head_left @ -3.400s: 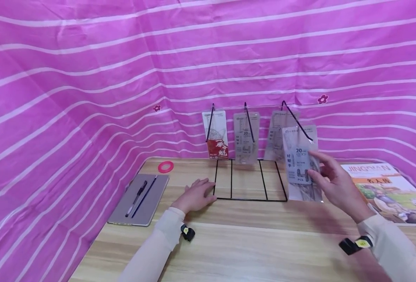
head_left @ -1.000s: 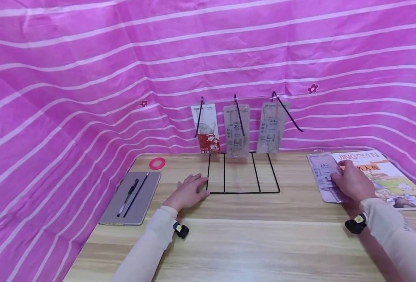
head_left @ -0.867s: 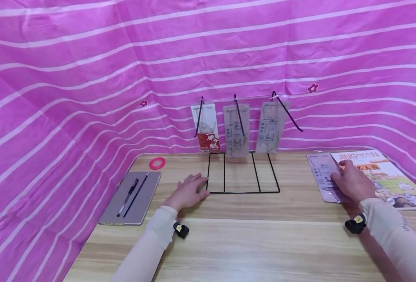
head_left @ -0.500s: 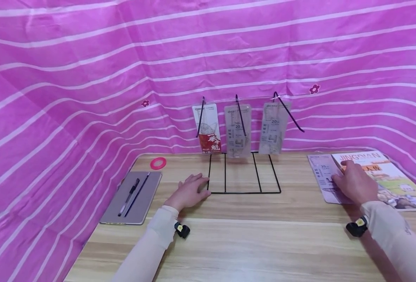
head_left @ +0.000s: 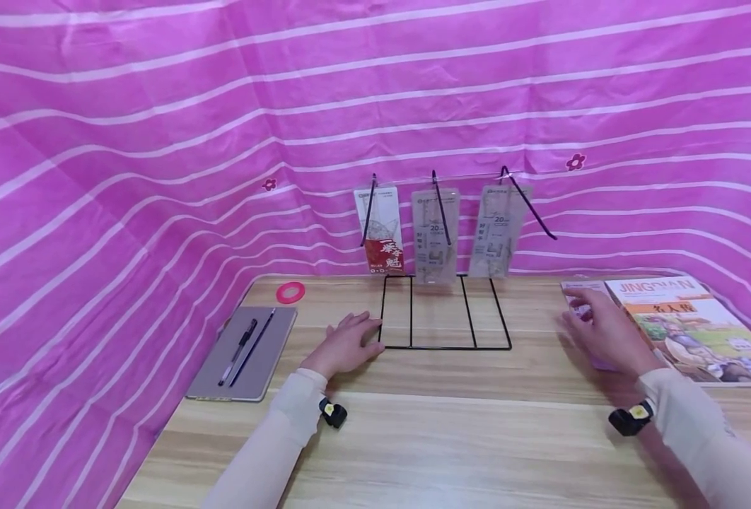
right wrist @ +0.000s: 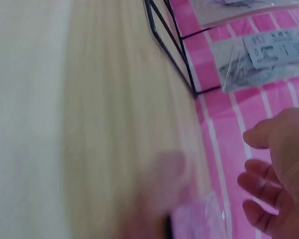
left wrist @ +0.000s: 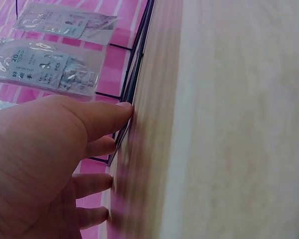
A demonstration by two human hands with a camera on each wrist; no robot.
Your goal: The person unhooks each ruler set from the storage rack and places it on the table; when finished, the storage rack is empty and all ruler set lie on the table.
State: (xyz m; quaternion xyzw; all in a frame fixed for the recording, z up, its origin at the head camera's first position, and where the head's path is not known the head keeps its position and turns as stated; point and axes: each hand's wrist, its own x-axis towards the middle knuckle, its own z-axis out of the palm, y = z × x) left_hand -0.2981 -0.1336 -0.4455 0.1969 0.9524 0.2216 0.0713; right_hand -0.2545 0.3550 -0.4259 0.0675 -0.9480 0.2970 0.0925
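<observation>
A black wire display rack point(head_left: 447, 348) stands on the table, with three hooks at the top. Packaged ruler sets hang there: a white-and-red one point(head_left: 383, 233) on the left hook, a clear-bagged one point(head_left: 435, 233) in the middle, another point(head_left: 498, 233) on the right. My left hand point(head_left: 346, 344) rests at the base's front left corner, its thumb and fingertips touching the wire in the left wrist view. My right hand point(head_left: 604, 336) hovers with loosely bent fingers, holding nothing. Below it a ruler set packet point(head_left: 578, 285) lies on the table, mostly hidden by the hand.
Beside that packet, on the right, lies a magazine point(head_left: 700, 325). On the left sit a grey notebook point(head_left: 213, 371) bearing a pen point(head_left: 240, 346) and a pencil point(head_left: 254, 345), and a pink tape roll point(head_left: 290, 292). Striped pink cloth point(head_left: 159, 141) encloses the back and left.
My right hand took a ruler set packet off the right hook and laid it beside the magazine. It has since let go and risen leftward. The left hand stays at the rack.
</observation>
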